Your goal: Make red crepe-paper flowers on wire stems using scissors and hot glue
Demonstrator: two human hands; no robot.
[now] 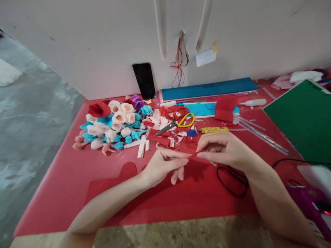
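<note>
My left hand and my right hand meet over the red mat, both pinching a thin red paper strip stretched between their fingertips. Thumb and forefinger of each hand are pressed together on it. Just beyond the hands lie red and white paper scraps, yellow-handled scissors and a yellow utility knife. A pile of paper roses in white, blue, red and purple sits to the left of the scraps.
A black phone leans on the wall. Blue paper sheets lie at the back, a green board at right. A black cable and a purple glue gun lie near my right forearm. Glue sticks lie right.
</note>
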